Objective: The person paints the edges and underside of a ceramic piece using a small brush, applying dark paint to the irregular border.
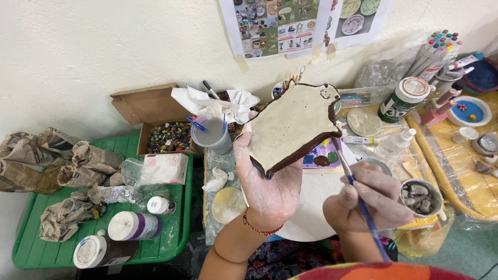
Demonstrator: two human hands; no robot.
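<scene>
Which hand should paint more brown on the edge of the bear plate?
Probably the right hand: it holds the paintbrush, whose tip is at the bear-shaped plate's brown rim. The left hand is underneath, holding the plate up.

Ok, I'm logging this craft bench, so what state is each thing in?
Animal-shaped clay plate: held up on left hand, cream face, brown rim.
Paintbrush: gripped in right hand, tip at plate's edge.
Cardboard box: open, full of beads.
Plastic cup: upright, holding cloudy water.
White jars: lying on green table, lids on.
Marker pens: capped, standing bundled.
</scene>
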